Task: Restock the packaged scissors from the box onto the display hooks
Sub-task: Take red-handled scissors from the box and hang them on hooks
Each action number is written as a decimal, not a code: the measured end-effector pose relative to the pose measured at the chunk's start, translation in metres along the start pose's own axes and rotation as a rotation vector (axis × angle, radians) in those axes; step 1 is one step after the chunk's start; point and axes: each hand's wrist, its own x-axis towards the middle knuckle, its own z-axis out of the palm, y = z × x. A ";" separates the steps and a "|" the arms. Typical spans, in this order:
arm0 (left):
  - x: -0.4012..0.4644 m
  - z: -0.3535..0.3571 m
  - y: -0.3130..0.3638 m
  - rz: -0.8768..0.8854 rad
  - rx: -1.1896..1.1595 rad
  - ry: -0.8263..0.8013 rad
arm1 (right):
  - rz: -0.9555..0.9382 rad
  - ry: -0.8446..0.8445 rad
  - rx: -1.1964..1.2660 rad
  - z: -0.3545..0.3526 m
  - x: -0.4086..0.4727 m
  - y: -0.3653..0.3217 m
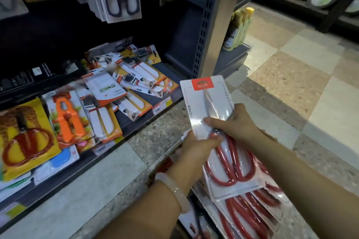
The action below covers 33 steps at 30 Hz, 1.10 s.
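Both my hands hold one packaged scissors (213, 122): left hand (196, 147) pinches its lower edge, right hand (235, 122) curls across the card.

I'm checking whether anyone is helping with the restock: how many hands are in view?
2. The left hand grips the lower left edge of the top red-handled scissors pack; the right hand holds the same pack from the right. No others show.

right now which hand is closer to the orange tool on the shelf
Left. The left hand grips the red scissors pack on the side toward the orange tool; the right hand holds it farther away.
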 end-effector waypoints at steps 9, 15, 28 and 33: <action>-0.014 -0.093 0.052 0.085 -0.079 0.218 | 0.045 -0.140 -0.416 -0.045 0.005 0.002; -0.010 -0.100 0.045 0.043 -0.049 0.244 | 0.213 -0.287 -0.886 -0.047 0.002 0.074; -0.005 -0.096 0.040 0.058 -0.014 0.271 | 0.208 -0.319 -1.017 -0.050 -0.003 0.067; -0.007 -0.083 0.036 0.057 -0.010 0.212 | 0.189 -0.311 -0.998 -0.051 -0.012 0.058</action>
